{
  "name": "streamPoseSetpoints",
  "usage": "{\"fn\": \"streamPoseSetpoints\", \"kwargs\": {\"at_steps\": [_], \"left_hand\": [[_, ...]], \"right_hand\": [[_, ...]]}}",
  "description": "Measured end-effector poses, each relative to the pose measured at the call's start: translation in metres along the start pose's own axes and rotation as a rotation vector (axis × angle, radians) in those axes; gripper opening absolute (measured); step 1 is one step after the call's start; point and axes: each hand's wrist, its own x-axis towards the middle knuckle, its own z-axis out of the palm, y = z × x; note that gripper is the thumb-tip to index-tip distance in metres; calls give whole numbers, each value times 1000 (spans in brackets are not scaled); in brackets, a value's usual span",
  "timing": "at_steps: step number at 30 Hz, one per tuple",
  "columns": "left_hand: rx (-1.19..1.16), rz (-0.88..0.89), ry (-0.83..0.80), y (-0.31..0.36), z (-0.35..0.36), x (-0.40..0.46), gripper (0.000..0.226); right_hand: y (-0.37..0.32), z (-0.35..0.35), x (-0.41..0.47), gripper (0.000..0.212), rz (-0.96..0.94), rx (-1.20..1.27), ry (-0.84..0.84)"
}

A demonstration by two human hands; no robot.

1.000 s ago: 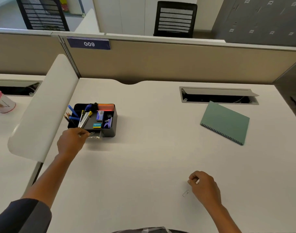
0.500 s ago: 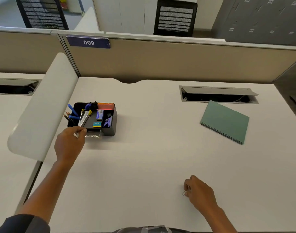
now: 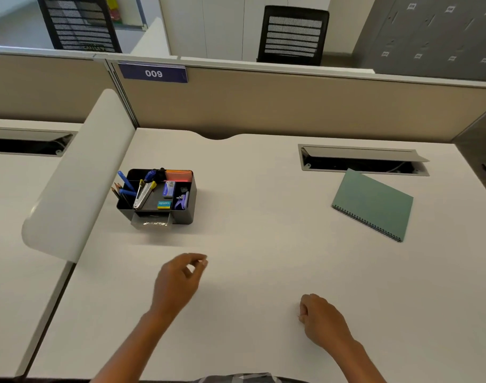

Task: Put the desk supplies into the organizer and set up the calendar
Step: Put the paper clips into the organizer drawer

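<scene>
The black organizer (image 3: 186,217) stands at the left of the desk, holding pens, pencils, a utility knife, an eraser and a small stapler. Its clear front drawer (image 3: 151,223) is pulled out, with metal clips inside. A green spiral-bound calendar (image 3: 373,203) lies flat at the right. My left hand (image 3: 178,280) hovers over the middle of the desk with loosely curled fingers and holds nothing. My right hand (image 3: 320,319) rests near the front edge, its fingers curled in over a paper clip that they hide.
A white rounded divider (image 3: 76,178) borders the desk on the left. An open cable hatch (image 3: 360,160) sits behind the calendar. A beige partition with a "009" label (image 3: 153,73) closes the back.
My left hand has drawn back from the organizer's drawer to the middle of the desk. The right hand has closed over the paper clip, which no longer shows on the desk.
</scene>
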Motion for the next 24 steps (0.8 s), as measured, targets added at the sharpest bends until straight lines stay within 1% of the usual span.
{"fn": "streamPoseSetpoints", "kwargs": {"at_steps": [2,4,6,7,9,12,15,20,22,24], "left_hand": [[-86,28,-174,7,14,-15,14],[-158,36,-350,16,24,-27,16],[-157,54,-487,26,32,-34,17],[-142,69,-523,31,34,-36,17],[-134,86,-534,37,36,-34,14],[-132,102,-525,39,32,-30,7],[-151,110,-532,38,28,-29,7],[-209,98,-501,33,23,-34,5],[-215,94,-466,29,20,-32,4],[-224,58,-368,26,16,-26,2]], "right_hand": [[-10,-5,1,27,2,242,34],[-30,-13,-4,26,-60,463,72],[-51,-22,-8,26,-148,608,101],[-61,-26,-10,25,-186,659,113],[-76,-31,-12,24,-227,742,139],[-90,-34,-16,22,-290,780,168],[-97,-33,-18,20,-350,759,190],[-104,-25,-17,18,-416,703,183],[-107,-22,-16,14,-449,680,194],[-108,-21,-15,18,-452,716,212]]}}
